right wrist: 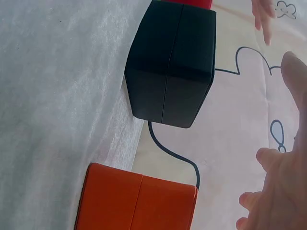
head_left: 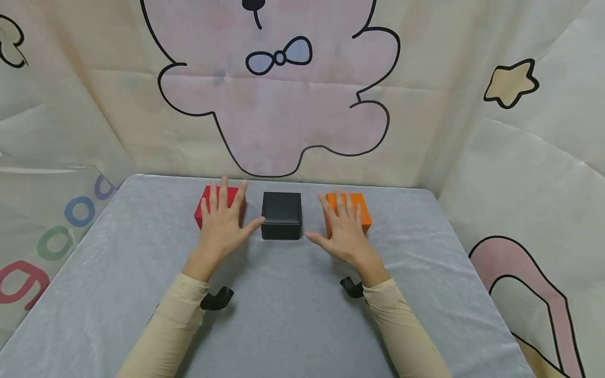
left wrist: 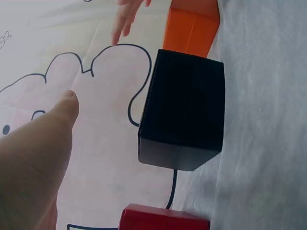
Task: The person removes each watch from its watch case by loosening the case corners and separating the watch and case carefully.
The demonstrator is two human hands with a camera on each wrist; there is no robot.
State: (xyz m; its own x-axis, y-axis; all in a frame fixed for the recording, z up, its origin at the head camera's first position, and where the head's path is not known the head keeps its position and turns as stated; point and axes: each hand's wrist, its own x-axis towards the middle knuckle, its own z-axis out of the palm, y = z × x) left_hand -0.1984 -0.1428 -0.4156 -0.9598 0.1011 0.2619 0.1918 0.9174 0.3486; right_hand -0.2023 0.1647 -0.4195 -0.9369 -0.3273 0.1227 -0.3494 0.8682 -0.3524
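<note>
Three small boxes stand in a row near the far edge of a table covered in pale blue-grey cloth [head_left: 288,315], well apart from one another. The red box [head_left: 231,196] is at the left, the black box [head_left: 281,215] in the middle and the orange box [head_left: 365,216] at the right. The black one is squarish, with a smooth dark top and a soft sheen along its front edge; in the right wrist view a thin seam runs across its faces and parts it into two halves. The orange one is bright and even in colour, its side likewise crossed by a fine straight line. The red one is a deep, slightly glossy red, partly hidden behind fingers in the head view. The left hand [head_left: 219,228] is spread wide over the red box, its thumb pointing toward the black one; whether it touches the red surface I cannot tell. The right hand [head_left: 346,233], also spread wide, is over the orange box, grasping nothing, its thumb out toward the black box.
</note>
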